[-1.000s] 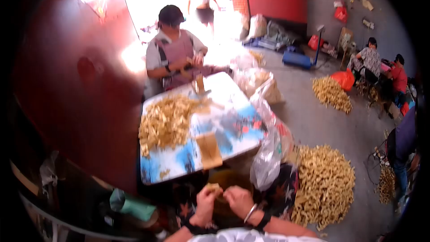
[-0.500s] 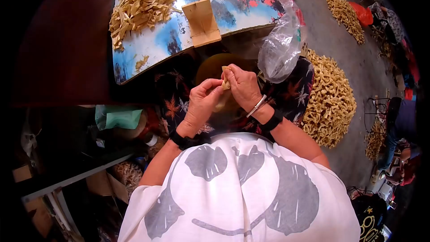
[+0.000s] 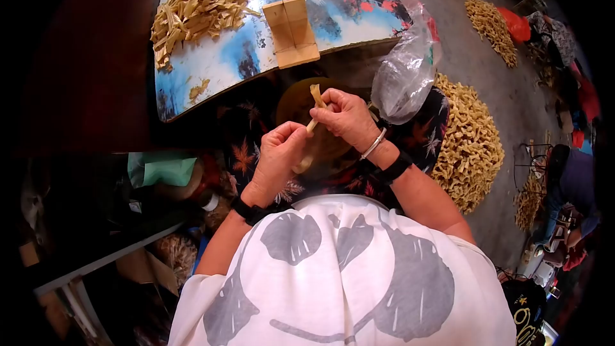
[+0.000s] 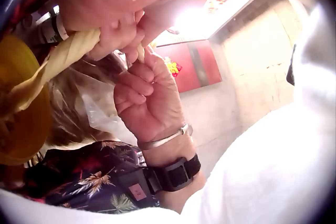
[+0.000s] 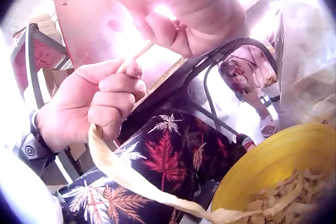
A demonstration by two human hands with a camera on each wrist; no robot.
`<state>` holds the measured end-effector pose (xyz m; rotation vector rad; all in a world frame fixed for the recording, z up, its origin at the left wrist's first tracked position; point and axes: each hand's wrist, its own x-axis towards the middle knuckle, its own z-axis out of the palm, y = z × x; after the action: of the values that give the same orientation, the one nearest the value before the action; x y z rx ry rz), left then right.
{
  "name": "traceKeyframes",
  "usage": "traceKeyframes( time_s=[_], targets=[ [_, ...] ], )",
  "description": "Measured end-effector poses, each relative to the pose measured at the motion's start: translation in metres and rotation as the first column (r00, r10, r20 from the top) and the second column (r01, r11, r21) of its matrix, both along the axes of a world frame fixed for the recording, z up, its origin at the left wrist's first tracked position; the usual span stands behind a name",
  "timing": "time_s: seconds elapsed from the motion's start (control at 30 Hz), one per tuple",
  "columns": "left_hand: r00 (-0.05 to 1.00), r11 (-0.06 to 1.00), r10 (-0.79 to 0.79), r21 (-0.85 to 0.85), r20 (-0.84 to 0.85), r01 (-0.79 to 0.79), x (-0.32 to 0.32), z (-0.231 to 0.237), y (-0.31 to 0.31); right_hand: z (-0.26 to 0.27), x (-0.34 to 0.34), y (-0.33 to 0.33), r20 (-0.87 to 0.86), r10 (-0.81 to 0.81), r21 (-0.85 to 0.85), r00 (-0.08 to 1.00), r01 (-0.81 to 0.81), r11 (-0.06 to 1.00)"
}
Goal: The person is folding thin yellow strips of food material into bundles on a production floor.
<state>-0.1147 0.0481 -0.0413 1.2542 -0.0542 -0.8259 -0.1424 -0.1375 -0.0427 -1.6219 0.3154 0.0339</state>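
Note:
A pale yellow, pliable strip [image 3: 312,125] runs between the two hands over the lap. My left hand [image 3: 278,154] grips it with curled fingers, and a long tail of the strip [image 5: 131,179] hangs from that fist into a yellow basin [image 5: 231,176]. Just above and to the right, my right hand [image 3: 346,118] pinches the strip between thumb and fingers, with a short folded end [image 3: 316,95] sticking up past them. In the left wrist view, a twisted length of strip [image 4: 58,64] comes out below the left fingers.
Ahead stands a painted table [image 3: 237,57] with a heap of flat strips [image 3: 205,9] and an angled wooden block [image 3: 291,32]. A clear plastic bag [image 3: 407,83] hangs at its right corner. Small knotted pieces [image 3: 471,147] lie piled on the floor at right.
The head view has tilted down from the room to the lap. The hands, earlier close together around a small folded piece, have drawn slightly apart, with the strip showing between them.

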Motion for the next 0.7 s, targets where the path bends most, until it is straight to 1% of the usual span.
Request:
traceKeyframes(
  time_s=[0.1, 0.13, 0.2, 0.23, 0.27, 0.3, 0.37, 0.4, 0.47, 0.5, 0.57, 0.6, 0.63, 0.7],
  targets=[
    [0.997, 0.997, 0.036, -0.059, -0.071, -0.040, 0.000, 0.005, -0.003, -0.007, 0.006, 0.001, 0.059, 0.020, -0.022, 0.998, -0.019, 1.000],
    [0.995, 0.996, 0.028, -0.085, -0.100, -0.036, 0.000, 0.005, -0.003, -0.003, 0.005, 0.005, 0.026, 0.024, 0.066, 0.999, -0.026, 0.998],
    [0.987, 0.990, 0.004, -0.136, -0.158, -0.026, 0.001, 0.004, -0.003, -0.011, 0.004, 0.013, 0.063, -0.016, 0.139, 0.998, 0.007, 0.990],
    [0.989, 0.989, -0.015, -0.145, -0.145, -0.006, 0.001, 0.002, -0.002, -0.014, 0.005, 0.015, 0.079, -0.037, 0.175, 0.996, 0.023, 0.984],
    [0.991, 0.988, -0.033, -0.153, -0.133, 0.012, 0.000, 0.000, 0.001, -0.014, 0.005, 0.013, 0.114, -0.062, 0.146, 0.992, 0.045, 0.988],
    [0.992, 0.986, -0.051, -0.161, -0.119, 0.031, 0.001, 0.000, 0.002, -0.011, 0.006, 0.012, 0.087, -0.079, 0.174, 0.993, 0.063, 0.983],
    [0.994, 0.992, -0.038, -0.123, -0.099, 0.026, 0.002, 0.005, 0.000, -0.004, 0.008, 0.008, 0.034, -0.112, 0.230, 0.993, 0.102, 0.968],
    [0.996, 0.994, -0.025, -0.109, -0.081, 0.016, 0.005, 0.008, -0.002, -0.004, 0.010, 0.006, 0.014, -0.104, 0.203, 0.994, 0.099, 0.974],
    [0.998, 0.999, -0.045, -0.015, 0.047, 0.046, 0.019, 0.012, -0.005, -0.001, 0.018, -0.002, -0.008, -0.089, 0.144, 0.996, 0.089, 0.986],
    [0.992, 0.998, -0.058, 0.034, 0.110, 0.055, 0.027, 0.017, -0.008, 0.004, 0.026, -0.007, 0.028, -0.084, 0.161, 0.996, 0.079, 0.984],
    [0.929, 0.983, -0.104, 0.181, 0.354, 0.041, 0.048, 0.033, -0.015, 0.018, 0.036, -0.016, 0.081, -0.073, 0.198, 0.994, 0.055, 0.979],
    [0.873, 0.973, -0.107, 0.232, 0.477, -0.007, 0.063, 0.034, -0.016, 0.024, 0.045, -0.022, 0.142, -0.069, 0.127, 0.987, 0.051, 0.991],
    [0.770, 0.956, -0.113, 0.281, 0.628, -0.089, 0.080, 0.031, -0.020, 0.032, 0.054, -0.026, 0.178, -0.090, 0.086, 0.980, 0.076, 0.993],
    [0.605, 0.917, -0.138, 0.332, 0.784, -0.221, 0.110, 0.037, -0.029, 0.039, 0.076, -0.029, 0.296, -0.130, 0.008, 0.946, 0.133, 0.991]
  ],
)
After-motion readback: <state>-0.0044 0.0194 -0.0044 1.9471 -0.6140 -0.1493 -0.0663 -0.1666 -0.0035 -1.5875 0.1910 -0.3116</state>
